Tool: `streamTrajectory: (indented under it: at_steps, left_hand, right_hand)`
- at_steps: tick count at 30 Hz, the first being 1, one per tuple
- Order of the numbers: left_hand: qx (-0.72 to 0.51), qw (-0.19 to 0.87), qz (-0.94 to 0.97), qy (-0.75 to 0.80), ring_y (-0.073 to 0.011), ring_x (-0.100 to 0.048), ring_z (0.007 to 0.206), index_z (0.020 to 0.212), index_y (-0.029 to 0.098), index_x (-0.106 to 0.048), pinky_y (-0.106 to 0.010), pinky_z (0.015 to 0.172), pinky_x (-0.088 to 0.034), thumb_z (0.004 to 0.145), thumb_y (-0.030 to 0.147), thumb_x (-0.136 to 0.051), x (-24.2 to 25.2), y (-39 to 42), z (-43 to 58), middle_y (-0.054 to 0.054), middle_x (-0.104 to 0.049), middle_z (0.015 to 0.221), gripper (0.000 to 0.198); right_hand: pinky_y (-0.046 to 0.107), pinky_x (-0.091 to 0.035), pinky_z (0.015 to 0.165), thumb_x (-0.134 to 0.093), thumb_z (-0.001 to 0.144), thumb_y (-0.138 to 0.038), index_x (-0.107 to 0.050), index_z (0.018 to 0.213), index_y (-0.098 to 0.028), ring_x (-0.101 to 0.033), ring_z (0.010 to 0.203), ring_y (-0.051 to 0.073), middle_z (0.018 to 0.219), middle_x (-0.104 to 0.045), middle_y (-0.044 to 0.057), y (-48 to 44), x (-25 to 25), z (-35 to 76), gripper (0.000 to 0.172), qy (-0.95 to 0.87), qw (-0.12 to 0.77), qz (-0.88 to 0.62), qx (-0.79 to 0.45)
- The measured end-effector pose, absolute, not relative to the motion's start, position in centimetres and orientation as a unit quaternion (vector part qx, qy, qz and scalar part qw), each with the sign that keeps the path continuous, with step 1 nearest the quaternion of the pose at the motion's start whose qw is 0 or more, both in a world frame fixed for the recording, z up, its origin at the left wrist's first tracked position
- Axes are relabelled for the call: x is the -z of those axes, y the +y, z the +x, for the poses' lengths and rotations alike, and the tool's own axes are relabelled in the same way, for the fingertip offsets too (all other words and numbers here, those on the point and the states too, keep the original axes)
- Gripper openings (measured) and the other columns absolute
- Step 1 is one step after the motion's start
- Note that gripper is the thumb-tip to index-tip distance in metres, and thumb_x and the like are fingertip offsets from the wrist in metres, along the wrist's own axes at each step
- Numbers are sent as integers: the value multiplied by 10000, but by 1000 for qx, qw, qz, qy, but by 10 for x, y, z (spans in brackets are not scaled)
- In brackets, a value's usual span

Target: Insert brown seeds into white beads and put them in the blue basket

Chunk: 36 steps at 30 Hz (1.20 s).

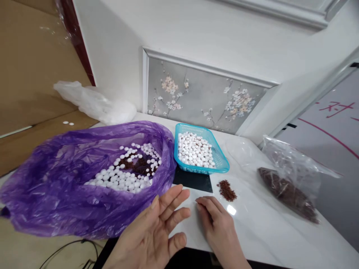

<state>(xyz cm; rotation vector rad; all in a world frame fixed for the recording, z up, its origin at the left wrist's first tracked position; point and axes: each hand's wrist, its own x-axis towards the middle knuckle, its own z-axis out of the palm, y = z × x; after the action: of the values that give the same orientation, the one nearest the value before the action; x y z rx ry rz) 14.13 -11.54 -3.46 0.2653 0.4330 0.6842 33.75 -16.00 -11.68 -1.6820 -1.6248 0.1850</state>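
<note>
Palm up, my left hand [157, 228] is open with its fingers apart and nothing in it, just right of a purple plastic bag [64, 186]. In that bag lie many white balls [123, 179] and some dark brown bits [137, 164]. My right hand [218, 224] rests on the white tabletop with its fingers curled together. Whether anything is between those fingers is hidden. Just beyond it sits a small pile of reddish-brown bits [227, 190]. A blue plastic basket [223, 162] filled with white balls [195, 149] stands behind both hands, with a few brown specks among the balls.
A clear bag of brown material [288, 194] lies at the right of the table [269, 239]. Crumpled white plastic [95, 104] is at the back left, near cardboard [36, 67] with two loose white balls. A whiteboard [331, 130] leans at the right.
</note>
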Motion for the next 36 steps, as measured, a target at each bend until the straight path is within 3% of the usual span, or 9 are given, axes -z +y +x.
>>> streamTrajectory:
  at_steps: [5,10,18,28,36]
  left_hand:
    - [-353,914,105,169,-179,-646,995,1010,228,-718,-301,763,-533,922,188,-510,42,-118,143,-58,-696,1155,230]
    - [-313,942,24,122,-212,-646,1042,914,210,-717,-347,823,-506,841,193,-601,51,-119,148,-78,-718,1109,139]
    - [-293,943,11,158,-217,-644,1037,898,223,-709,-337,814,-502,807,143,-579,54,-119,151,-85,-696,1121,178]
    - [-306,921,42,239,-180,-656,972,904,185,-698,-282,775,-514,871,70,-487,44,-124,156,-70,-681,1103,243]
    - [-268,936,83,212,-162,-630,952,869,188,-712,-274,784,-479,865,97,-494,50,-125,162,-59,-683,1089,236]
  right_hand:
    - [284,-504,788,-431,955,-203,-607,1001,-218,-648,865,174,958,-642,41,-160,115,337,183,-637,384,-664,-76]
    - [286,-513,772,-425,959,-215,-601,1006,-210,-643,845,176,961,-629,56,-161,111,336,182,-633,392,-661,-93]
    - [301,-507,777,-425,960,-198,-609,1006,-204,-627,839,176,937,-614,55,-160,106,334,190,-630,382,-668,-104]
    - [304,-520,761,-425,951,-189,-620,1004,-202,-629,821,182,920,-625,57,-159,105,334,202,-636,369,-672,-83]
    - [295,-526,785,-446,942,-192,-619,1025,-196,-642,873,179,956,-637,67,-165,103,337,192,-576,467,-670,-36]
